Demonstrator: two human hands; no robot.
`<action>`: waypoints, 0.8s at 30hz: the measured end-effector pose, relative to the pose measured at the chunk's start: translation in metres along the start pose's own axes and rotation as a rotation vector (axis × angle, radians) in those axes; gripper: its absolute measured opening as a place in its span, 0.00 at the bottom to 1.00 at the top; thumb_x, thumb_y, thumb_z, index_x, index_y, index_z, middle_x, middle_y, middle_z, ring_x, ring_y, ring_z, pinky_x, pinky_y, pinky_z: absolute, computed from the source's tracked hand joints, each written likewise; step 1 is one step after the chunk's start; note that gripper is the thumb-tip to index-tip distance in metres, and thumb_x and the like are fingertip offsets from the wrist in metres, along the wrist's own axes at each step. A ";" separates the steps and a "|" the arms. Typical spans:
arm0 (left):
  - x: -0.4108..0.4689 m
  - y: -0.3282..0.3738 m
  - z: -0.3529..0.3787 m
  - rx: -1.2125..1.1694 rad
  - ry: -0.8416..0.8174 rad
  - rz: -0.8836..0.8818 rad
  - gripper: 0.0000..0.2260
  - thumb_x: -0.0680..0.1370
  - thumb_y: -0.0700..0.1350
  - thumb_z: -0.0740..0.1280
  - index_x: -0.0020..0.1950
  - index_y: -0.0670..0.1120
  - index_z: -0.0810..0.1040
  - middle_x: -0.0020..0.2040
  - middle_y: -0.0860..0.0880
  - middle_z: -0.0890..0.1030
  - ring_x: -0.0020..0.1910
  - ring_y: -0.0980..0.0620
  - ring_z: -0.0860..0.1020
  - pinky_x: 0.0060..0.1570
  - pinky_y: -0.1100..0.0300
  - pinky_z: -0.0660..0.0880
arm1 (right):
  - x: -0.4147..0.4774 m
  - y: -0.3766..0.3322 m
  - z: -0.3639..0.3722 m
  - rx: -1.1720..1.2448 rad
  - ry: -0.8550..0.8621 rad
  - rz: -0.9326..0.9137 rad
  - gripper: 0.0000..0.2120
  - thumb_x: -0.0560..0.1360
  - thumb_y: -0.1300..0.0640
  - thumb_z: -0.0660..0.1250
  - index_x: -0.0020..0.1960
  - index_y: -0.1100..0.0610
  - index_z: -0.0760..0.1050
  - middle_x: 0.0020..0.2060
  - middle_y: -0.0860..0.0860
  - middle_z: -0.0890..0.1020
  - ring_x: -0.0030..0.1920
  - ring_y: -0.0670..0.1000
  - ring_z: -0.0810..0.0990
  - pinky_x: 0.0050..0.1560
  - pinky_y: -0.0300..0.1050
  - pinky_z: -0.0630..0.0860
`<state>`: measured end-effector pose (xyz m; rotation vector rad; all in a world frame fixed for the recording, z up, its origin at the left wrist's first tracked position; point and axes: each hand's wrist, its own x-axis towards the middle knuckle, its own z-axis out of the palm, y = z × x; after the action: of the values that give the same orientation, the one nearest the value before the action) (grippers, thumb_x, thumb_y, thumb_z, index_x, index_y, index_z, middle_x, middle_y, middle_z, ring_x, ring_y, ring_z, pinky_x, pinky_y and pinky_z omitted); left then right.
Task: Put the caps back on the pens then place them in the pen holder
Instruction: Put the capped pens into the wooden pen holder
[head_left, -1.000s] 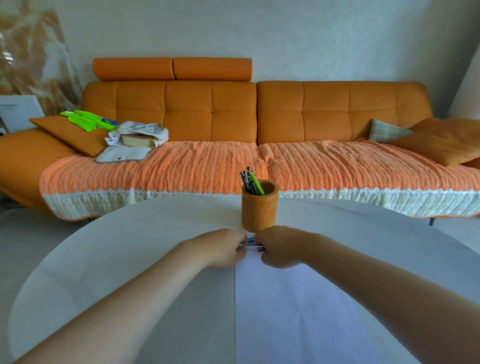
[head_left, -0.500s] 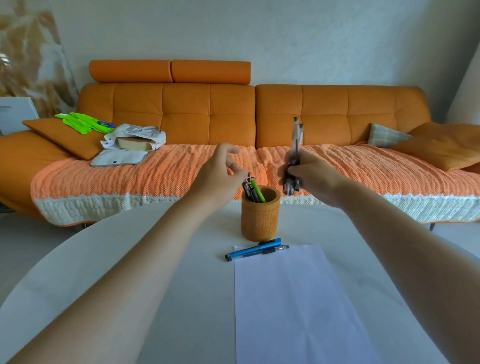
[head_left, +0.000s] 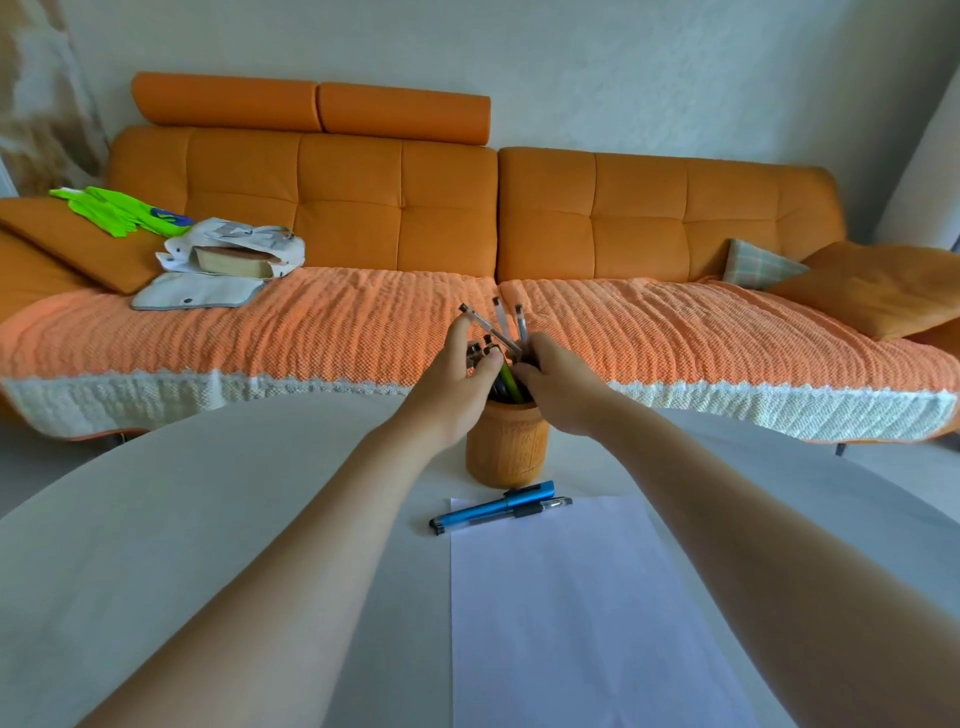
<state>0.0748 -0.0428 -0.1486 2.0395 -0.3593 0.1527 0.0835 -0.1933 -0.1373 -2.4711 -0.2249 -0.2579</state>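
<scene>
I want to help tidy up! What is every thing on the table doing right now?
pen holder: upright, pens inside.
clear pens: tilted, going into the holder.
left hand: at the holder's mouth, among the pens.
right hand: holding clear pens.
blue pen: capped, lying flat.
black pen: lying beside it.
paper: flat.

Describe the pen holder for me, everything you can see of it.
The pen holder is a round, orange-brown cup that looks like carved wood or bamboo. It stands upright on the table, just beyond the paper and two loose pens. Several pens stick out of it. Both hands, left and right, hide its rim.
</scene>
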 end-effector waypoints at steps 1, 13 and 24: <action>0.000 0.000 0.000 0.005 0.001 0.010 0.27 0.82 0.57 0.55 0.78 0.59 0.46 0.79 0.50 0.57 0.74 0.46 0.63 0.60 0.53 0.66 | 0.002 0.001 0.001 -0.029 -0.012 0.013 0.04 0.82 0.55 0.58 0.54 0.54 0.69 0.41 0.53 0.76 0.38 0.51 0.73 0.35 0.46 0.70; 0.005 0.003 0.008 -0.083 0.040 0.030 0.31 0.82 0.52 0.59 0.78 0.59 0.42 0.76 0.49 0.64 0.69 0.46 0.70 0.56 0.58 0.68 | 0.003 -0.001 0.008 -0.019 -0.031 0.072 0.08 0.82 0.52 0.53 0.51 0.52 0.70 0.49 0.54 0.75 0.54 0.59 0.72 0.59 0.62 0.70; 0.002 0.010 0.011 0.083 0.051 0.225 0.30 0.82 0.57 0.56 0.76 0.66 0.39 0.75 0.49 0.62 0.70 0.52 0.66 0.53 0.65 0.66 | -0.002 0.013 0.013 0.004 -0.018 -0.019 0.23 0.81 0.46 0.48 0.73 0.52 0.57 0.66 0.55 0.69 0.67 0.58 0.65 0.68 0.60 0.62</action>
<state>0.0734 -0.0569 -0.1445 2.0686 -0.5585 0.3623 0.0862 -0.1956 -0.1560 -2.4687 -0.2571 -0.2430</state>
